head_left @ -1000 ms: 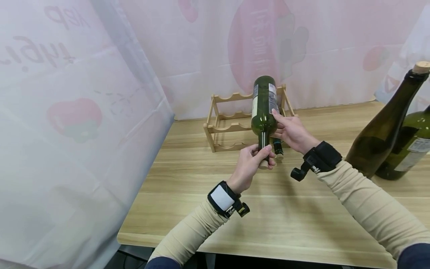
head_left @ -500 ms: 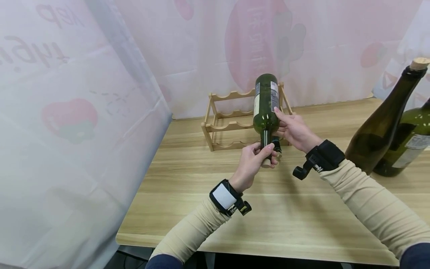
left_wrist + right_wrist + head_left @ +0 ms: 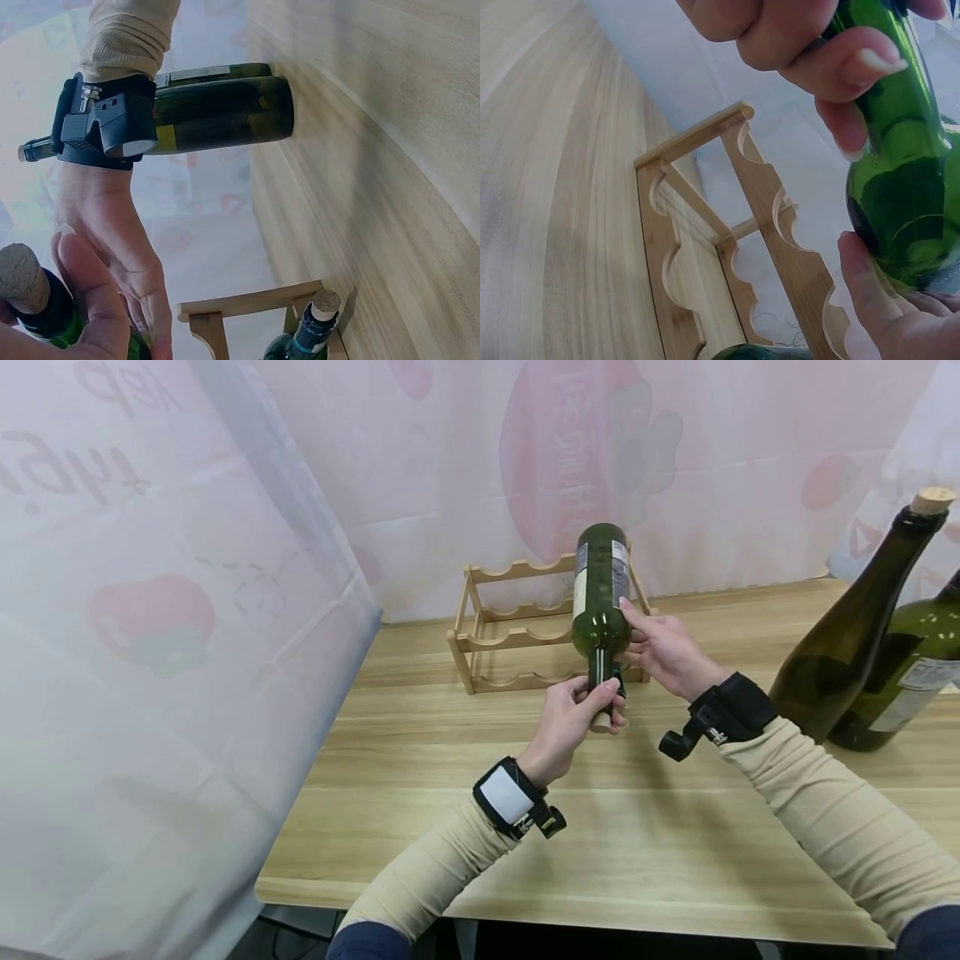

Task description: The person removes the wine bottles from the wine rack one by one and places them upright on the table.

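Head cam first: I've got the left hand (image 3: 564, 723) pinching the neck of the green bottle (image 3: 601, 602), and the right hand (image 3: 667, 652) holding it near the shoulder. It's tilted neck toward me, across the right part of the wooden rack (image 3: 516, 640). Left wrist: its cork (image 3: 21, 277) up close, with a second corked bottle (image 3: 306, 335) in the rack. Right wrist: fingers round the neck, other hand at the shoulder.
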The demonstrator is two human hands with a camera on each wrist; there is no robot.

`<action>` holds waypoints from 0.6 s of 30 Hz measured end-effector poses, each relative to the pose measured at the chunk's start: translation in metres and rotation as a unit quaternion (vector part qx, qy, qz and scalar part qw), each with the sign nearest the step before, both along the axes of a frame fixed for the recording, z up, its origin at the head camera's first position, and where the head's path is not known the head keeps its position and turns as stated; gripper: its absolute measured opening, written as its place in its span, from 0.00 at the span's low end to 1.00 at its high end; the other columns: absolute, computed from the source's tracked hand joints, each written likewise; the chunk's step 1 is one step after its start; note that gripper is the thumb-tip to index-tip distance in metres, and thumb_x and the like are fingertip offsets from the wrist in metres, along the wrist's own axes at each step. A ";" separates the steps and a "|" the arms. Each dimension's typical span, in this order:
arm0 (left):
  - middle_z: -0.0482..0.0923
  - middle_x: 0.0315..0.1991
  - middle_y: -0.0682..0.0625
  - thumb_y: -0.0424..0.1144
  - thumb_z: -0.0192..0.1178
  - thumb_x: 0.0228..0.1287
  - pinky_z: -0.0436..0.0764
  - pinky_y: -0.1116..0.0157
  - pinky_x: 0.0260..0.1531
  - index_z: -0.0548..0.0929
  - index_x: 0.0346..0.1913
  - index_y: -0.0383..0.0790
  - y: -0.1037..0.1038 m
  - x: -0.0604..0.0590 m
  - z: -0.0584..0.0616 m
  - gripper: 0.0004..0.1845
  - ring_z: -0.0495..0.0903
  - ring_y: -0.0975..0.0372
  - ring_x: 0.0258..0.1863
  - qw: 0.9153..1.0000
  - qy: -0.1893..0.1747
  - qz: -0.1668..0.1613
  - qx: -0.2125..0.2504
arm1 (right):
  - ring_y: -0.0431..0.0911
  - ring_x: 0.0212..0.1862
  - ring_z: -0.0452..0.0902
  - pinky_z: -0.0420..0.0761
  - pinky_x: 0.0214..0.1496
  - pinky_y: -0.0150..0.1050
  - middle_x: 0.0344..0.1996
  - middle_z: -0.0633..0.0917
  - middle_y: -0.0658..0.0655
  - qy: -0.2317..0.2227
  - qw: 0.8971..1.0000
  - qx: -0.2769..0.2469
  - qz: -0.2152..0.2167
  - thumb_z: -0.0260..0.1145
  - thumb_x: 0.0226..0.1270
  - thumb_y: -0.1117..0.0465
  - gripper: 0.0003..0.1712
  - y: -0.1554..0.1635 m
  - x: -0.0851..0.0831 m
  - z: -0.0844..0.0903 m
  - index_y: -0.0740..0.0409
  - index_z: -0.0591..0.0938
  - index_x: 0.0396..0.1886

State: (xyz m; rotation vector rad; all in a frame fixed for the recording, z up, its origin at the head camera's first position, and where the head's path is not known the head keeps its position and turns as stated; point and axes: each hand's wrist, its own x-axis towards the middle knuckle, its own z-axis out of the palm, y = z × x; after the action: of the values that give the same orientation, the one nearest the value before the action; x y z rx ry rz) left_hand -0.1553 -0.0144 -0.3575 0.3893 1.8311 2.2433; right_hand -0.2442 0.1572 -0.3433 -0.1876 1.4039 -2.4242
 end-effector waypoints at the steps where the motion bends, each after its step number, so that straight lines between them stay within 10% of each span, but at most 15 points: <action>1: 0.81 0.27 0.54 0.38 0.55 0.71 0.82 0.71 0.26 0.77 0.44 0.28 0.000 0.000 0.000 0.12 0.80 0.67 0.23 1.000 0.001 0.000 -0.002 | 0.44 0.40 0.86 0.84 0.46 0.36 0.35 0.88 0.54 0.000 1.000 -0.001 0.000 0.60 0.69 0.50 0.20 0.001 0.000 0.000 0.61 0.73 0.49; 18: 0.80 0.29 0.48 0.37 0.56 0.70 0.82 0.70 0.26 0.78 0.40 0.29 0.009 -0.002 -0.001 0.11 0.80 0.67 0.23 1.000 0.006 -0.005 -0.008 | 0.43 0.41 0.85 0.84 0.44 0.35 0.36 0.88 0.53 0.015 1.000 -0.001 0.007 0.58 0.71 0.50 0.16 0.012 0.005 0.001 0.58 0.83 0.40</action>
State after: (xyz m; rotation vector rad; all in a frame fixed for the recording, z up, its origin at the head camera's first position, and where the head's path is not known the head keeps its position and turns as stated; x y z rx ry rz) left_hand -0.1577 -0.0058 -0.3584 0.4085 1.8471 2.2235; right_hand -0.2394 0.1697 -0.3425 -0.2351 1.4090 -2.4208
